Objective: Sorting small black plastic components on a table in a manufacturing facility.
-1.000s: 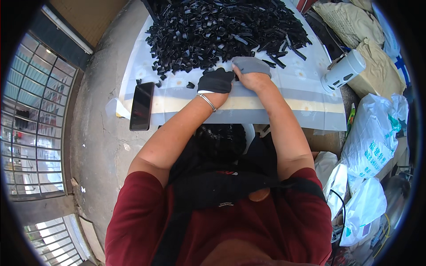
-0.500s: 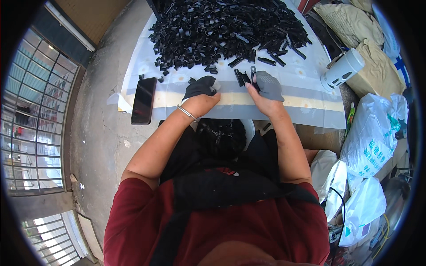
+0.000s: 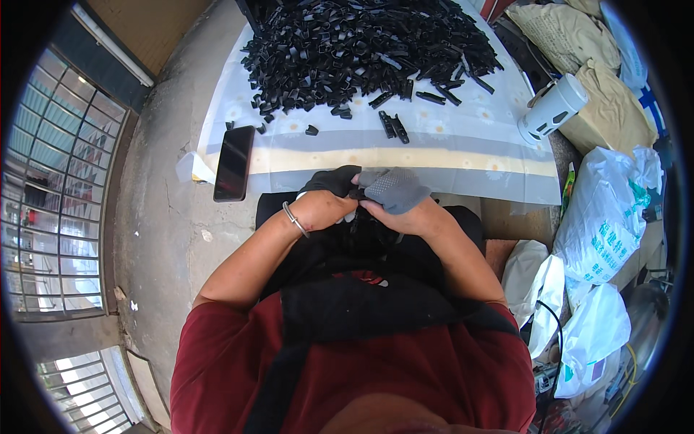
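Note:
My two hands meet just in front of the table's near edge, above my lap. A small black part (image 3: 356,194) shows between their fingertips; its exact shape is mostly hidden. My left hand (image 3: 325,202), in a dark fingerless glove with a bangle at the wrist, is closed on one side of it. From the other side my right hand (image 3: 396,197), in a grey glove, closes on it too. Beyond them, a few long black clip-like pieces (image 3: 394,127) lie on the tablecloth, and a short black piece (image 3: 311,130) lies farther left.
A large heap of black plastic pieces (image 3: 361,54) covers the far part of the table (image 3: 463,155). A phone (image 3: 234,163) lies at the left edge, a white tumbler (image 3: 554,110) stands at the right. Sacks (image 3: 607,108) and plastic bags (image 3: 596,217) crowd the right side.
Both hands have drawn back from over the table and come together at its near edge. The long black pieces by my right hand now lie free on the cloth.

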`<act>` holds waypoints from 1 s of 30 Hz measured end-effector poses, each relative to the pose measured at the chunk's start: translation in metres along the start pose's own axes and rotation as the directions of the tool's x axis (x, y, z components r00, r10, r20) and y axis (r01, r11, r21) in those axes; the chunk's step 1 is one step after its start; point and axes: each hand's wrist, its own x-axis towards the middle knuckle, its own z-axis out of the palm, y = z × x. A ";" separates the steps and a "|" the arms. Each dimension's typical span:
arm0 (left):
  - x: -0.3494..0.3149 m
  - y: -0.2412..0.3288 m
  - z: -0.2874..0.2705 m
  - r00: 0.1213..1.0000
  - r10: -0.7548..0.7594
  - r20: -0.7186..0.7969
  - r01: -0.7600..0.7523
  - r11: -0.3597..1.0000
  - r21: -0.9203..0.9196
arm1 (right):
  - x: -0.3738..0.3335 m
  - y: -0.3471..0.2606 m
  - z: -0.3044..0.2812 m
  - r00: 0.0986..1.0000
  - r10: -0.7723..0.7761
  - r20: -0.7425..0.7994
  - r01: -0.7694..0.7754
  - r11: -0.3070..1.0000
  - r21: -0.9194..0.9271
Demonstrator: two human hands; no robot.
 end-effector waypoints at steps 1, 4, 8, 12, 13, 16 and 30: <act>-0.003 -0.003 0.001 0.998 -0.014 0.057 0.016 0.999 -0.038 | 0.000 -0.002 -0.001 1.000 -0.001 0.000 0.001 1.000 0.000; -0.005 -0.002 -0.004 0.982 -0.062 0.179 0.081 0.992 -0.099 | 0.000 -0.007 -0.006 0.988 0.082 0.127 -0.088 0.995 0.044; -0.011 -0.027 -0.003 0.916 -0.187 0.354 0.270 0.941 -0.203 | 0.000 -0.006 -0.005 0.985 0.069 0.159 -0.080 0.995 0.063; -0.018 -0.007 -0.008 0.895 -0.342 0.287 0.316 0.939 0.134 | 0.000 -0.014 0.003 0.991 0.113 -0.078 -0.113 0.994 0.003; -0.022 -0.009 -0.004 0.941 -0.255 0.221 0.217 0.959 0.181 | 0.002 -0.016 0.003 0.991 0.113 -0.076 -0.113 0.994 0.005; -0.014 0.005 -0.008 0.955 -0.297 0.022 0.296 0.941 -0.165 | 0.005 -0.017 0.000 0.980 0.181 -0.079 -0.179 0.983 0.032; -0.009 0.015 0.001 0.983 -0.140 -0.122 0.145 0.989 0.031 | -0.006 -0.015 0.017 0.997 0.081 -0.002 -0.076 0.936 -0.344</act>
